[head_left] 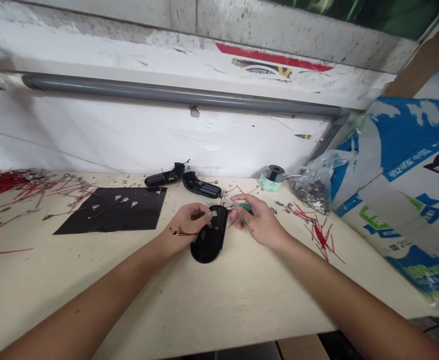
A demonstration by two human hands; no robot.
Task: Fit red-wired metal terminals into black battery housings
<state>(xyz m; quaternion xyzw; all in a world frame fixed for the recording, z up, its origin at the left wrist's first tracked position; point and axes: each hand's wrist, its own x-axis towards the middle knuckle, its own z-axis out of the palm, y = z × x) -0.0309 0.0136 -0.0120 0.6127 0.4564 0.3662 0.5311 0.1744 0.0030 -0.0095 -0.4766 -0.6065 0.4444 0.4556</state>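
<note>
The oval battery case (209, 235) is glossy black, the thin wires (319, 235) red, the sheet (110, 210) matte black under silver terminals (124, 200). The tool handle (246, 208) is green, the tape reel (271, 180) pale green with a black core, and the carton (403, 185) printed blue and white.

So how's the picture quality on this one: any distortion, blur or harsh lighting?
Head view: wide-angle distortion bows the grey pipe and stretches the left forearm and right forearm toward the corners; lighting is soft and even, with faint shadows beneath the left hand and right hand; the green patch at top right is blurred.
</note>
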